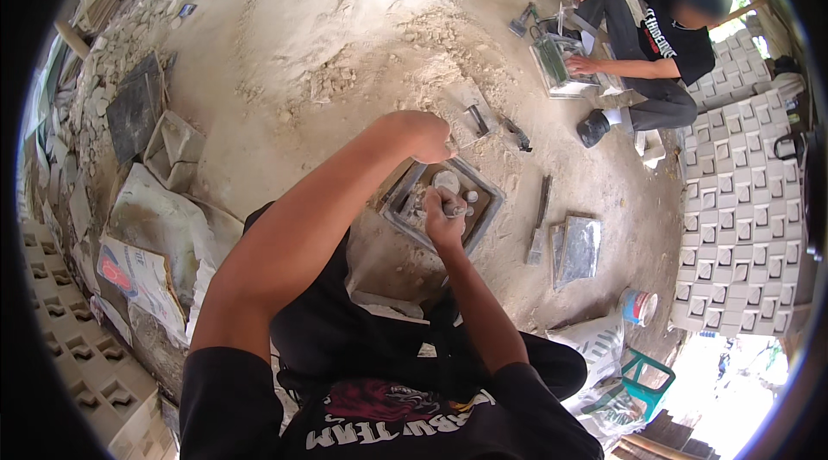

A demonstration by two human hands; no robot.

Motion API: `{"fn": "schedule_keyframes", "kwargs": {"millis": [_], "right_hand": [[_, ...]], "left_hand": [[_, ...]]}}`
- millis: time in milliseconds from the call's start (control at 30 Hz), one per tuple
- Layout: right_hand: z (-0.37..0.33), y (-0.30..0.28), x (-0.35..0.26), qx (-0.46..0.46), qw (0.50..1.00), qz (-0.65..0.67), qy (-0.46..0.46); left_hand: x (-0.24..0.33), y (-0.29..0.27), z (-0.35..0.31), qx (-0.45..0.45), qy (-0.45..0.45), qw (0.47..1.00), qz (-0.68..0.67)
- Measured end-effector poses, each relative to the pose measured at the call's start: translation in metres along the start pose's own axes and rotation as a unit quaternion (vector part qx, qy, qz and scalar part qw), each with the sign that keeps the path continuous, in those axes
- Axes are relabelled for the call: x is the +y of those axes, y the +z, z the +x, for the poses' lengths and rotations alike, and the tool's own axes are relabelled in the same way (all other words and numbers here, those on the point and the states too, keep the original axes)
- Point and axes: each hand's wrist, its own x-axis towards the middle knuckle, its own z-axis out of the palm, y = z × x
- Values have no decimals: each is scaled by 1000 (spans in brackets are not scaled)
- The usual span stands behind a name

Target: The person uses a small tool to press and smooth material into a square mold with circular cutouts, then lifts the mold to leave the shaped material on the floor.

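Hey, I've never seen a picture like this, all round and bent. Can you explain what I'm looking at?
There's no machine here, just a person's bare hands. The one picture comes from a wide camera on their head, looking down, so straight edges bend near the rim.

The left hand is by the far edge of a square box on the dusty floor. The right hand is over the box, fingers curled; whether either hand grips something isn't clear. Pale round pieces show inside the box.

Beyond lies a heap of pale powder. At upper right sits another person, and pale blocks are stacked on the right.
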Motion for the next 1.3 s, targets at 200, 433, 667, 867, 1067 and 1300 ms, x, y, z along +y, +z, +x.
{"fn": "schedule_keyframes", "kwargs": {"millis": [200, 433, 667, 867, 1067, 1300], "right_hand": [[10, -2, 16, 22, 1000, 10, -13], [8, 8, -19, 79, 995, 59, 5], [3, 8, -3, 97, 993, 69, 14], [2, 12, -30, 101, 991, 82, 18], [-1, 4, 15, 93, 994, 57, 19], [35, -19, 67, 101, 989, -65, -89]], "left_hand": [[4, 7, 7, 1, 29, 1000, 11], [-9, 0, 6, 30, -33, 999, -14], [-21, -16, -4, 67, -86, 994, -13], [-20, -3, 0, 58, -65, 996, -3], [-12, -12, 1, 30, -45, 999, -5], [-20, -3, 25, 42, -8, 999, 1]]}}
